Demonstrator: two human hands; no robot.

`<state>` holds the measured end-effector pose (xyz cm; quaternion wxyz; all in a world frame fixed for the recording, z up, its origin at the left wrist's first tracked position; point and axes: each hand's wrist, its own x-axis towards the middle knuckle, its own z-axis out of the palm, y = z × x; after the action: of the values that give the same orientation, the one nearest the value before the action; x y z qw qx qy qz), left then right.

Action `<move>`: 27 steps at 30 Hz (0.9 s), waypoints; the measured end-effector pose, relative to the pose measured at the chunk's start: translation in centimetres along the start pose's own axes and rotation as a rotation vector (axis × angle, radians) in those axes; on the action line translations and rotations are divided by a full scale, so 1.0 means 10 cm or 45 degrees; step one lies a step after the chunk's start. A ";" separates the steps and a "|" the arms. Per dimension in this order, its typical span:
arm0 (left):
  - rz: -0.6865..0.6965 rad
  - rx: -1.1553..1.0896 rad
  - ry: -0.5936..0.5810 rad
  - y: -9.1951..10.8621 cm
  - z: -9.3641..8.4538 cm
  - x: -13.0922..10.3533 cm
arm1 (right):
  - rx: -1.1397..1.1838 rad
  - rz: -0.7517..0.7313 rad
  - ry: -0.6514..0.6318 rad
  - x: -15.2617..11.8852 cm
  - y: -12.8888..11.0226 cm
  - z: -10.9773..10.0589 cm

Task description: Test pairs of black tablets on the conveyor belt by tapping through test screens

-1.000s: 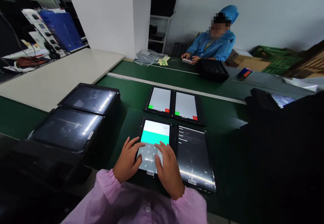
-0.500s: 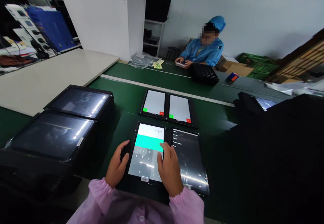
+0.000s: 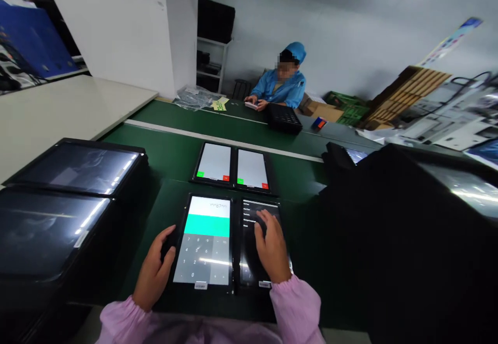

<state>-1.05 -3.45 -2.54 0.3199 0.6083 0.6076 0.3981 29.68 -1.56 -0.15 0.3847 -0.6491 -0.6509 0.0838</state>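
Note:
A tablet with a calculator screen (image 3: 206, 250) lies on the green table (image 3: 167, 147). My left hand (image 3: 155, 269) is at its left edge, thumb and fingers apart, holding nothing. Right of it lies a tablet with a dark menu screen (image 3: 249, 261). Over its upper half is my right hand (image 3: 271, 243), fingers spread and partly covering the menu; whether a fingertip touches the glass is unclear. Behind them, two tablets with white screens (image 3: 216, 161) (image 3: 251, 166) lie side by side, each with green and red corner buttons.
Stacked dark tablets (image 3: 73, 167) stand at the left, and a large black shape (image 3: 369, 230) fills the right. Across the table a person in blue (image 3: 286, 87) holds a small device, near a black tray (image 3: 284, 118) and plastic bags (image 3: 194, 97).
My right hand has moved right, from the calculator tablet to over the menu tablet. The calculator's top line shows more characters. The view has turned to the right.

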 end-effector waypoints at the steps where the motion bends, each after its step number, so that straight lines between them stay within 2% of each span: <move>1: 0.008 0.003 0.006 0.00 0.00 0.01 | -0.009 -0.015 -0.017 0.03 0.03 0.00; 4: 0.019 0.009 0.032 -0.03 0.01 0.02 | 0.000 -0.044 -0.064 0.05 0.09 -0.01; 6: 0.013 0.013 0.027 -0.05 0.00 0.04 | 0.060 0.031 -0.023 0.03 0.17 -0.07; 11: 0.026 0.057 0.001 -0.05 -0.05 0.21 | 0.340 0.407 0.142 -0.08 0.63 -0.31; 14: 0.039 0.030 0.013 0.03 -0.04 0.44 | 0.584 0.638 0.194 -0.14 0.86 -0.34; 16: 0.059 -0.027 -0.001 0.09 0.01 0.64 | 0.695 0.724 0.212 -0.16 0.91 -0.32; 21: 0.085 -0.026 0.026 0.12 0.20 1.00 | 0.689 0.732 0.181 -0.21 0.89 -0.30; 24: 0.111 0.002 0.035 0.13 0.24 1.03 | 0.606 0.689 0.160 -0.21 0.90 -0.30; 27: 0.113 -0.019 0.012 0.17 0.20 0.95 | 0.554 0.653 0.168 -0.19 0.89 -0.31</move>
<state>0.99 6.07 -1.05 0.3034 0.6303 0.5787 0.4192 38.27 -3.19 -4.22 0.5220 -0.6984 -0.4069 0.2725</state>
